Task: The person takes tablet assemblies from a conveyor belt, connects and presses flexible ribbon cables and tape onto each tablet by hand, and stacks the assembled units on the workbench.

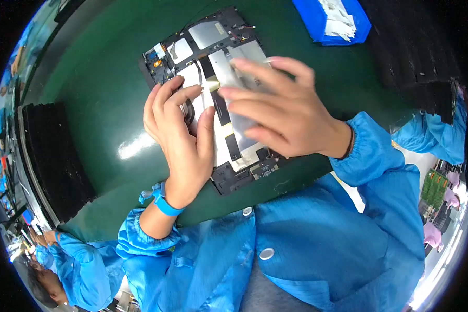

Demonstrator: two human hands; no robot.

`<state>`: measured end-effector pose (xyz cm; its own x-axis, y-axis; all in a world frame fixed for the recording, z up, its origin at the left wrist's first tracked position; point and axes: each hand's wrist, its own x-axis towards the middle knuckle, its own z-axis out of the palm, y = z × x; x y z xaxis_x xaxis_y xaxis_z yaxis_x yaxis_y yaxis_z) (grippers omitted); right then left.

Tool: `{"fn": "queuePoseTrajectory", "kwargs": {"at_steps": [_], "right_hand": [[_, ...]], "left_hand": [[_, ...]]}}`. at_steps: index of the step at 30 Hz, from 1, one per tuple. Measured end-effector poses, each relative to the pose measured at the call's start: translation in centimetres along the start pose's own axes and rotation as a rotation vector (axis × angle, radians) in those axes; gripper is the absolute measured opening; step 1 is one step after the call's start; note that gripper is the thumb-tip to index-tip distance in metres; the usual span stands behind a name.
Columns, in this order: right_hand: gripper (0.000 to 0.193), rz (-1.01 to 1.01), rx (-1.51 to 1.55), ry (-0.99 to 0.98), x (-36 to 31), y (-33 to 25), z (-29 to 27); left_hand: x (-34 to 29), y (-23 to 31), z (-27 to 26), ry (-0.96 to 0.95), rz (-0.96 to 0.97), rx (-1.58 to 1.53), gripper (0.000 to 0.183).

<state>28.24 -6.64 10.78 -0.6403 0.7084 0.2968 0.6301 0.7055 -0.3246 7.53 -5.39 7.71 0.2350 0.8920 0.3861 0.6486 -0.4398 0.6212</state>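
Observation:
An opened tablet-like device (221, 122) lies tilted on the green table mat, showing a black frame, silver battery panels and dark ribbon strips. My left hand (179, 122) rests along its left side, fingers bent and apart, thumb over the silver panel. Close to its index fingertip is a small pale yellow tab (212, 83). Over the right-hand silver panel (243, 130) is my right hand (286, 106), smeared by motion, with fingers stretched and spread. Whether its fingertips touch the panel is unclear, and they hide part of it.
A blue bin (343, 39) of white pieces stands at the far right of the green mat (104, 114). Black ridged strips lie at the left (57, 156) and right (411, 52). Another person in blue (83, 270) is at the lower left. Green circuit boards (434, 187) show at the right rim.

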Motion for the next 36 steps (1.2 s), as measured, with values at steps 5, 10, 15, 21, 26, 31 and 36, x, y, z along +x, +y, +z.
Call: {"fn": "queuePoseTrajectory", "kwargs": {"at_steps": [5,10,15,21,26,31,36], "right_hand": [[0.024,0.337,0.069,0.236,-1.4,-1.5,-0.1],[0.015,0.413,0.247,0.257,-2.9,-3.0,0.8],[0.013,0.309,0.363,0.331,-3.4,-2.6,1.5],[0.013,0.329,0.557,0.297,-3.7,-2.4,0.8],[0.010,0.325,0.472,0.263,-3.8,-2.1,0.9],[0.009,0.391,0.570,0.209,-2.9,-0.9,-0.5],[0.007,0.290,0.005,0.630,-2.5,3.8,-2.8]], "left_hand": [[-0.1,0.1,-0.8,0.024,0.067,0.062,0.016],[-0.4,2.4,-2.0,-0.079,0.203,0.008,0.016],[-1.9,3.5,-2.5,-0.055,0.444,0.074,0.027],[-2.9,3.8,-2.2,0.079,0.729,0.472,0.015],[-3.2,4.4,-2.4,0.067,0.809,0.490,0.015],[-3.4,4.1,-2.3,0.081,0.842,0.254,0.016],[-1.7,3.6,-2.5,-0.076,0.668,0.065,0.011]]}}
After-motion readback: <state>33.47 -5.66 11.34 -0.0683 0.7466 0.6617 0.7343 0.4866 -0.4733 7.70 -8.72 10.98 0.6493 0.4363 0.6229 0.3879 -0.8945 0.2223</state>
